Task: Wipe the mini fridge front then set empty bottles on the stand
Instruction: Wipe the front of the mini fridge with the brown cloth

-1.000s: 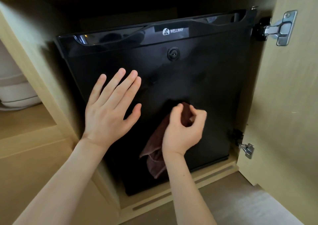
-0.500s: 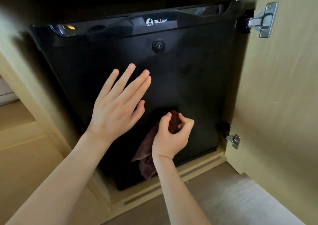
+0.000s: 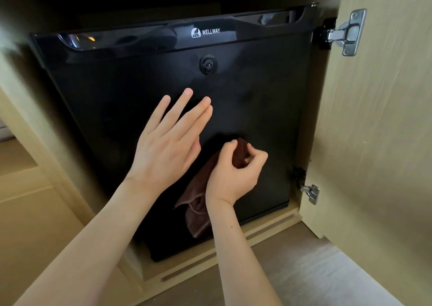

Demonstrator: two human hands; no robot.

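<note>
A glossy black mini fridge (image 3: 257,99) with a WELLWAY logo and a round lock sits inside a light wooden cabinet. My left hand (image 3: 168,142) lies flat against the middle of its door, fingers straight and slightly apart. Just to the right and lower, my right hand (image 3: 233,167) is bunched around a dark brown cloth (image 3: 198,202), pressing it on the lower door; the loose end hangs below my wrist. No bottles or stand are in view.
The cabinet door (image 3: 378,142) stands swung out on the right, held by two metal hinges (image 3: 348,33). A wooden base ledge (image 3: 233,254) runs under the fridge, with grey floor (image 3: 315,270) below. The cabinet's left side panel (image 3: 28,130) borders the fridge.
The view has shifted left and closer to the fridge. My left hand has slid to the right across the door, nearer the right hand, which still holds the cloth low on the door.
</note>
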